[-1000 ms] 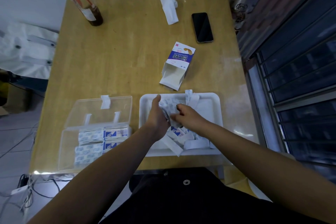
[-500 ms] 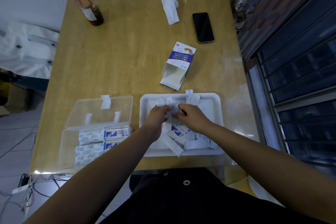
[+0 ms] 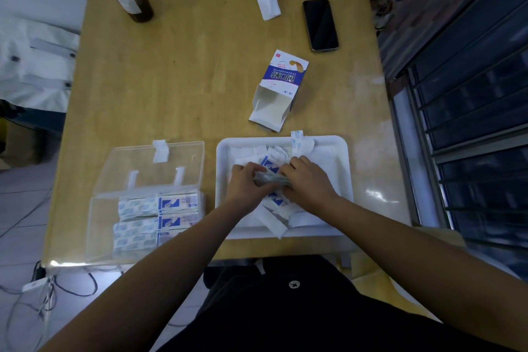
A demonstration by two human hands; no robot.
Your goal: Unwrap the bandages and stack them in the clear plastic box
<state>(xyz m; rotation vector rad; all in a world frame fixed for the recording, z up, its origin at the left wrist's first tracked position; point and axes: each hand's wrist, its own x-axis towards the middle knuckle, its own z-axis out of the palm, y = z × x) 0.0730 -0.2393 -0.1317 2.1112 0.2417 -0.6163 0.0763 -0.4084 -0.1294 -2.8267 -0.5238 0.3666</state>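
Both hands have drawn together and sunk lower over the white tray (image 3: 346, 168) since a second ago; the left hand (image 3: 248, 181) and the right hand (image 3: 309, 183) each curl their fingers round one end of a small bundle of bandages (image 3: 271, 178), its long axis running left to right (blurred, so no count); loose strips (image 3: 275, 221), flat, papery, white with blue print, lie heaped in the shallow round-cornered tray; just left, the clear plastic box (image 3: 98, 226), lid hinged open away from the person, holds stacked bandages (image 3: 157, 211) lying lengthwise left to right; an opened cardboard carton (image 3: 278, 88) lies beyond on the wooden table (image 3: 171, 80).
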